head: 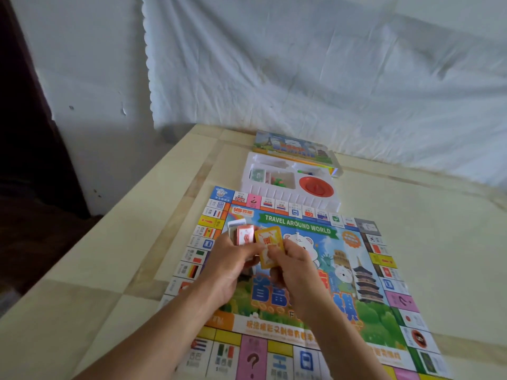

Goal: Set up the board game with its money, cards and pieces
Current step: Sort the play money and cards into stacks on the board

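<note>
The colourful game board, titled "Travel Around World", lies flat on the table. Above its left half, my left hand grips a small stack of cards with a red one on top. My right hand pinches a yellow-orange card beside that stack. Behind the board stands a white plastic tray holding green paper money, small green and red pieces and a red round spinner.
The box lid lies behind the tray, near a wall draped in white cloth. The beige table has bare surface to the right of the board and to the left, where its edge drops off.
</note>
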Tool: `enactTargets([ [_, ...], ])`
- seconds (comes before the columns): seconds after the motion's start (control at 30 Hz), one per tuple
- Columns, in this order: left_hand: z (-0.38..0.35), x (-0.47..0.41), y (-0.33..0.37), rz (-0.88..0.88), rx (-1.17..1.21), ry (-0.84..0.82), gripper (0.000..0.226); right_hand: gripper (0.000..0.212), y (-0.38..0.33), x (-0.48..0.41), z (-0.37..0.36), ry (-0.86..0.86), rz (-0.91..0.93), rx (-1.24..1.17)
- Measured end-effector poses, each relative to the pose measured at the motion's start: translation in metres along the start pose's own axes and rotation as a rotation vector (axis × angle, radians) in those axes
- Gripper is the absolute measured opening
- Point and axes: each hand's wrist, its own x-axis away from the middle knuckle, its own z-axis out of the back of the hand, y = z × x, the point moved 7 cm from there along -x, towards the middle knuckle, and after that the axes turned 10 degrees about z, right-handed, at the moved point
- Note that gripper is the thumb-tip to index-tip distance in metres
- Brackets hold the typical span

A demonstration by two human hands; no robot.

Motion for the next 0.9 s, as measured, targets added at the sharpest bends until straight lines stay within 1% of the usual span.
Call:
enactTargets([
  [0.07, 0.007, 0.0, 0.007, -0.028, 0.013, 0.042, 0.025, 0.022, -0.006, -0.004, 0.002, 0.008, 0.034, 0.155],
  [0.13, 0.009, 0.001, 0.015, -0.056, -0.03, 0.058, 0.024, 0.022, -0.016, -0.011, 0.009, 0.045, 0.087, 0.296],
  [0.2, 0.011, 0.0, 0.019, -0.06, -0.089, 0.061, 0.023, 0.022, -0.024, -0.019, 0.01, 0.057, 0.086, 0.32],
  [0.33, 0.019, -0.006, 0.023, -0.039, -0.12, 0.077, 0.024, 0.014, -0.026, -0.035, 0.001, 0.025, 0.017, 0.247],
  [0.4, 0.029, -0.01, 0.025, -0.017, -0.047, 0.106, 0.023, 0.011, -0.026, -0.045, -0.006, 0.009, -0.033, 0.186],
  [0.43, 0.037, -0.014, 0.026, -0.009, -0.012, 0.148, 0.022, 0.01, -0.024, -0.051, -0.01, 0.019, -0.072, 0.126],
  [0.53, 0.062, -0.024, 0.025, 0.001, 0.167, 0.258, 0.021, 0.01, -0.011, -0.078, -0.022, 0.104, -0.228, -0.109],
  [0.6, 0.069, -0.026, 0.023, 0.006, 0.256, 0.267, 0.022, 0.012, -0.006, -0.098, -0.03, 0.152, -0.271, -0.126],
  [0.73, 0.067, -0.025, 0.023, -0.002, 0.289, 0.269, 0.021, 0.021, -0.007, -0.129, -0.044, 0.224, -0.231, 0.032],
  [0.83, 0.069, -0.028, 0.021, 0.007, 0.323, 0.275, 0.022, 0.022, -0.012, -0.135, -0.045, 0.262, -0.142, 0.335],
  [0.9, 0.07, -0.03, 0.019, 0.009, 0.328, 0.278, 0.021, 0.023, -0.012, -0.136, -0.042, 0.267, -0.102, 0.474],
])
